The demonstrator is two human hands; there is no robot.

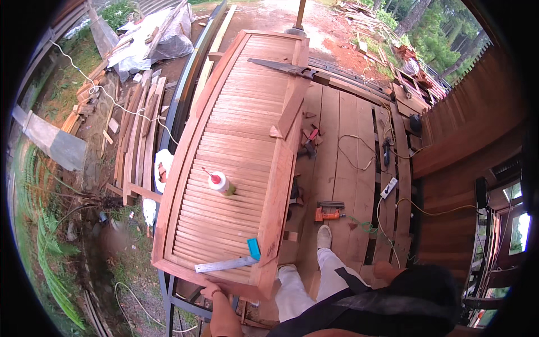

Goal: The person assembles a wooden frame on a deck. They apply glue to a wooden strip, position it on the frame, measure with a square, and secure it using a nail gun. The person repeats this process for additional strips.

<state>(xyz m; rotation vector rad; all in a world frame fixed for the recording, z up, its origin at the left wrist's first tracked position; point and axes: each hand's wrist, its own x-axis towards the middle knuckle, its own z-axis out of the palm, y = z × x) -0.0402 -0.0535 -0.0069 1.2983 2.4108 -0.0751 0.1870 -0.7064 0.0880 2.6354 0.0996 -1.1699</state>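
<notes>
A long wooden louvered shutter [236,151] lies flat in front of me on a dark metal stand. At its near left corner my left hand [211,291] grips the edge of the frame, fingers partly hidden. A try square [224,264] with a turquoise handle rests on the near slats. Farther up stands a glue bottle [219,181] with a red cap. A hand saw [281,67] and a short wood piece [290,115] lie across the far right side. My right hand [386,272] shows only in part beside my black clothing, away from the shutter; its fingers cannot be made out.
An orange nail gun [328,212] with a green hose lies on the plank floor [348,168] by my shoe. Near it are a white power strip [388,188], a black power tool [386,151] and loose cords. Lumber [140,123] is stacked at left; a wooden wall [466,112] rises at right.
</notes>
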